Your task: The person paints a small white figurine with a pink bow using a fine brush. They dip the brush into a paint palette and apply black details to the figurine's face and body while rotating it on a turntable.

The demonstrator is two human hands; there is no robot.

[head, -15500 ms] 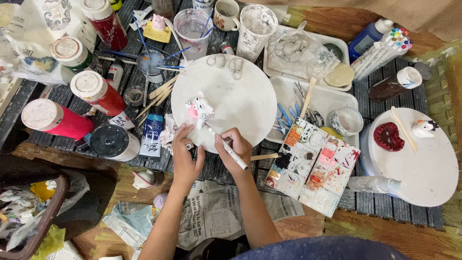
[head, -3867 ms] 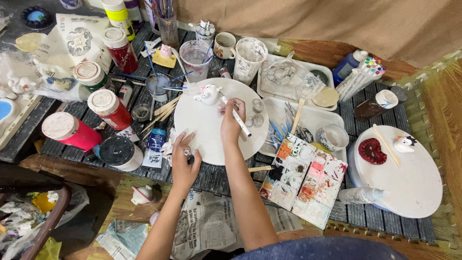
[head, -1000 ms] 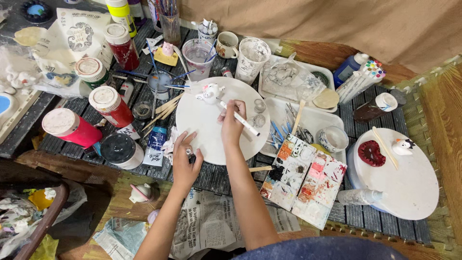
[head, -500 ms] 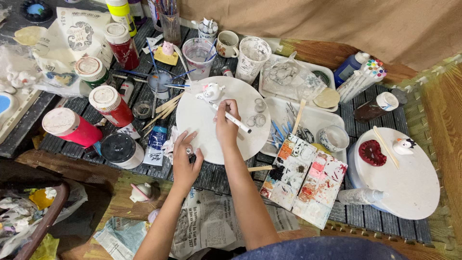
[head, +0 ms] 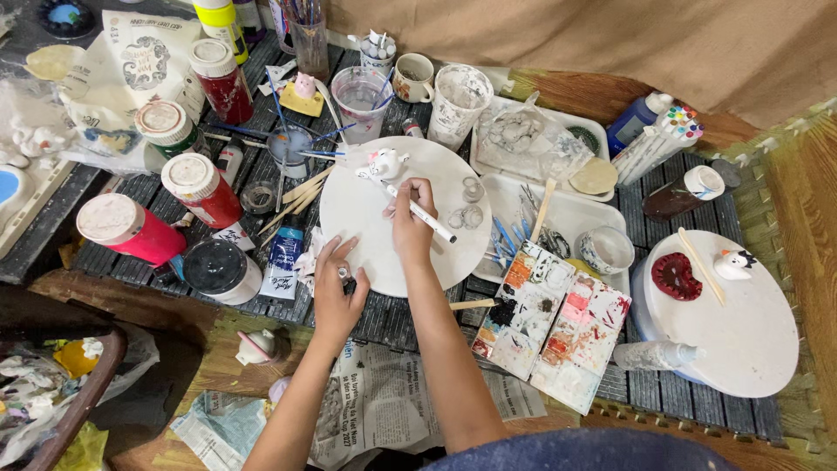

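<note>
right hand [head: 410, 228]: over the middle of the round white board [head: 375, 235], clenched on a white brush [head: 422, 212]; handle end sticks out toward the board's right edge, tip end runs up-left to the figurine
brush tip: at or just beside the figurine, contact too small to tell
figurine [head: 382, 163]: small white ceramic animal with dark spots and pink marks, sits at the board's far edge, just beyond the right hand's fingertips, not inside the grip
left hand [head: 338, 292]: at the board's near-left edge, fingers spread, resting on the rim; grasps nothing that shows, loose and released
small glass jars [head: 467, 202]: clear, on the board's right part, just beside the brush handle
palette [head: 551, 324]: white wells with orange, pink, black paint, near-right of the board, apart from both hands
paint jars [head: 202, 187]: red with white lids, along the slatted mat's left side, well apart from the hands
second round board [head: 741, 336]: at the mat's right edge, carries a red piece and a small white figure
newspaper [head: 370, 401]: under the forearms at the near edge
</note>
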